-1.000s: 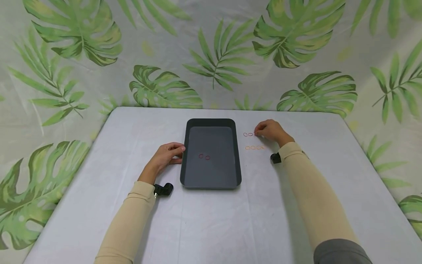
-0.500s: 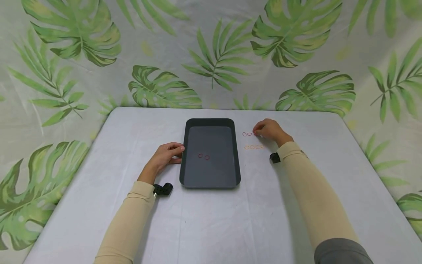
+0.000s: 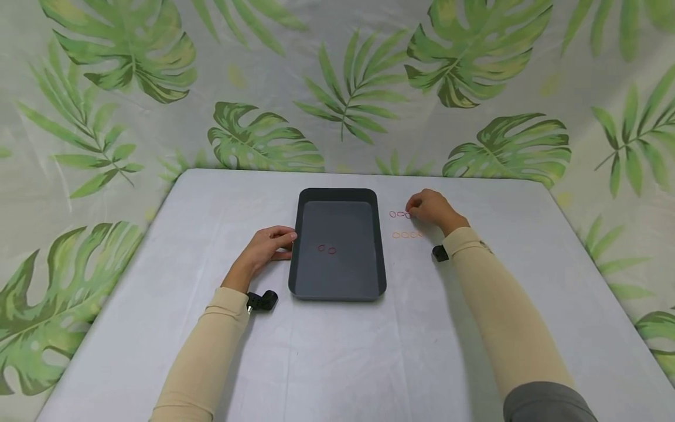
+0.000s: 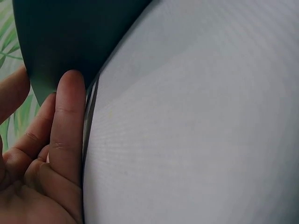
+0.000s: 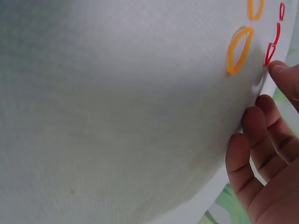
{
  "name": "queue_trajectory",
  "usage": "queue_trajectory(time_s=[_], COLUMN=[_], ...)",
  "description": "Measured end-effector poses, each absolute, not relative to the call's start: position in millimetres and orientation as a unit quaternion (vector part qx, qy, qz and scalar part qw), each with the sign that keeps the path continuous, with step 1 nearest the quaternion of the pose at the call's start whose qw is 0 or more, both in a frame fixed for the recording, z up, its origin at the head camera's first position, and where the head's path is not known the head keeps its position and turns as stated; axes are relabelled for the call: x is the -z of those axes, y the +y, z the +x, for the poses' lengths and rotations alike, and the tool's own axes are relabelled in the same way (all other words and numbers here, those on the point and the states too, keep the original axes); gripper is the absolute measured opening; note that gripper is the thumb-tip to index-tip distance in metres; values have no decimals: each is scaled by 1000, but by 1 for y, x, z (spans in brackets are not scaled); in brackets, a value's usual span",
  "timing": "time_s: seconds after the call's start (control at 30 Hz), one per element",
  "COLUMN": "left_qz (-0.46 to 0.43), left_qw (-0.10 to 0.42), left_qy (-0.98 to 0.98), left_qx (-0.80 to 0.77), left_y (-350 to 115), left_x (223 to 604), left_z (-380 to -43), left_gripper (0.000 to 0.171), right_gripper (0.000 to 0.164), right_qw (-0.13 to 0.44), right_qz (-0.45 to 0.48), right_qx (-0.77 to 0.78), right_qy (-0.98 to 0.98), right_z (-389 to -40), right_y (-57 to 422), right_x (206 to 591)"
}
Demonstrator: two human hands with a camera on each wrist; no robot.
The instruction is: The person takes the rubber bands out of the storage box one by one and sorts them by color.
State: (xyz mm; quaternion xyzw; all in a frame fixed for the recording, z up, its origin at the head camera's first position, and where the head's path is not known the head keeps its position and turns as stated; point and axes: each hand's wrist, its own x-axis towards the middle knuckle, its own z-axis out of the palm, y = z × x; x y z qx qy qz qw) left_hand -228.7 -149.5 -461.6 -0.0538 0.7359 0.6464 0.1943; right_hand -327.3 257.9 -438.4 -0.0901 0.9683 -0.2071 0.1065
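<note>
A dark grey rectangular tray [image 3: 337, 281] lies on the table with two small red rubber bands [image 3: 319, 248] inside. My left hand [image 3: 265, 246] rests at the tray's left side, fingers against its outer wall in the left wrist view. Right of the tray, several red rubber bands [image 3: 401, 214] lie in a short row. My right hand [image 3: 433, 210] is at the row's right end, a fingertip touching the last red band [image 5: 267, 59]. Its other fingers, loosely bent, rest close to the cloth. Nearer to me lies a row of several orange rubber bands [image 5: 230, 58].
A white cloth [image 3: 337, 363] covers the table. Behind it hangs a leaf-print curtain [image 3: 364, 158]. Small black wrist cameras [image 3: 263, 300] sit by both cuffs.
The rightmost red band, mostly hidden at my right fingertips before, now shows as a loop on the cloth beside the other two. My left hand and the tray stay in place.
</note>
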Motion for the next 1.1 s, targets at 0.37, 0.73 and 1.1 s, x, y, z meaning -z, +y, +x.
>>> queue_trajectory(time_s=[0.37, 0.73, 1.1], left_qz=[-55, -55, -51], left_qw=[195, 196, 193], left_qy=[733, 734, 734], left_qx=[-649, -648, -650], left_y=[-148, -149, -149], left_x=[463, 463, 463], left_z=[-230, -229, -229], left_gripper=[45, 45, 44], right_gripper=[25, 22, 18], right_qw=[52, 85, 108], right_qz=[-154, -259, -388], right_qx=[247, 292, 247], right_qy=[955, 917, 881], right_z=[-321, -297, -275], right_y=[238, 172, 104], right_x=[418, 368, 373])
